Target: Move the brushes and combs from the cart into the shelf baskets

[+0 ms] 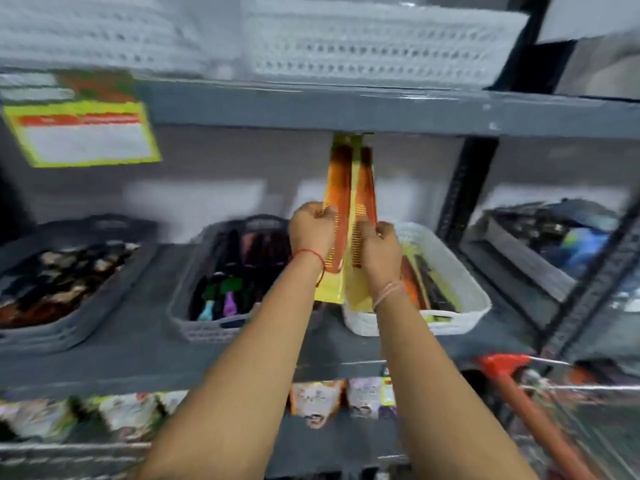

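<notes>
Combs on yellow cards are up in the air, in front of the middle shelf. One orange-brown comb (337,199) is pinched in the left hand (313,230). A second orange comb (367,188) is pinched in the right hand (379,249). Both hands are closed tight on the card edges, and the two packs stand almost straight up, side by side, with their tops near the shelf above (346,109).

Just below and behind the right hand sits a white basket (464,271). It already has more combs of the same kind lying in it, so this looks like the right home for these two. To the left is a grey basket (194,327) full of brushes with bright handles, and further left a darker tray (69,327) of blurry dark things.

To do this step well, I think the hands should tip the packs down flat, so they lie the same way as the combs already in the white basket. They should go in one at a time, lowered right in, not dropped from high up. The packs are long, so watch that the tops do not bump the shelf above. The red cart handle (502,365) is low on the right.
</notes>
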Available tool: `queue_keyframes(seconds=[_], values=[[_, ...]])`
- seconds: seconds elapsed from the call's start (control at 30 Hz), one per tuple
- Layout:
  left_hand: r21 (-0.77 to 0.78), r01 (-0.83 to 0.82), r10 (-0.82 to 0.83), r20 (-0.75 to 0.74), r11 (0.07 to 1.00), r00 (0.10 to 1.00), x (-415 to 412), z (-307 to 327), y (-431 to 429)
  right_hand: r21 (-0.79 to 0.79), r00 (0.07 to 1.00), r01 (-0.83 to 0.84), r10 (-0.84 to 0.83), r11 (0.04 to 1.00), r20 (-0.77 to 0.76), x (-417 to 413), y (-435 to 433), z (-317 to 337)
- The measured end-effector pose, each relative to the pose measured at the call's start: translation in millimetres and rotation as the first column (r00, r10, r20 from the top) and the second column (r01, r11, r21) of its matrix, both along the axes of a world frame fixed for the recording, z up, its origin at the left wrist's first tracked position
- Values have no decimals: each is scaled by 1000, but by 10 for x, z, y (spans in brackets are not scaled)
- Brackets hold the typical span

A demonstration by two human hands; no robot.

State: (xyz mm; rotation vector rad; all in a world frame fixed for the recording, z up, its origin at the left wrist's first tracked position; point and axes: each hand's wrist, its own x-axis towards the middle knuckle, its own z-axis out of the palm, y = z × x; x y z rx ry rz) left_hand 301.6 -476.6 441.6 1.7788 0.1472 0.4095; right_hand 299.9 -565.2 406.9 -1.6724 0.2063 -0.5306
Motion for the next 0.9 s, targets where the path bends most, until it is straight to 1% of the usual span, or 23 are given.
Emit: queue_keyframes(seconds=[0.03, 0.1, 0.2, 0.3, 0.33, 0.37, 0.43, 0.47, 0.57, 0.63, 0.77, 0.8, 0.9], values=[[-7, -17, 17, -42, 1000, 999, 115, -62, -185, -24, 999, 12, -13, 1000, -35, 91, -204, 1], [39, -21, 27, -146, 999, 989, 340, -205, -532, -91, 992, 25, -36, 996, -121, 272, -584, -53], [84, -31, 53, -281, 996, 958, 588, -481, -851, -215, 968, -9, -45, 977, -248, 524, -978, -233], [270, -22, 116, -339, 963, 934, 716, -787, -963, -350, 909, -80, -76, 933, -411, 641, -1238, -471], [315, 5, 118, -370, 949, 921, 729, -879, -987, -390, 887, -104, -92, 915, -452, 668, -1304, -570], [379, 40, 123, -397, 925, 909, 740, -981, -1002, -436, 861, -127, -119, 891, -495, 665, -1342, -646], [546, 110, 162, -426, 831, 890, 736, -1119, -1047, -511, 820, -153, -180, 846, -543, 659, -1395, -736], [613, 124, 188, -419, 780, 888, 737, -1174, -1079, -528, 814, -149, -199, 836, -545, 661, -1422, -762], [726, 151, 217, -387, 671, 896, 753, -1252, -1116, -532, 810, -153, -202, 833, -550, 660, -1453, -733], [757, 157, 208, -363, 634, 908, 786, -1285, -1121, -539, 809, -175, -192, 824, -556, 674, -1461, -742], [766, 132, 205, -328, 629, 922, 781, -1291, -1096, -626, 841, -166, -221, 762, -493, 672, -1416, -789], [758, 130, 200, -327, 640, 924, 748, -1267, -1099, -654, 849, -156, -238, 740, -472, 665, -1403, -786], [694, 100, 158, -297, 713, 942, 613, -1190, -1070, -724, 878, -144, -251, 674, -408, 608, -1347, -711]])
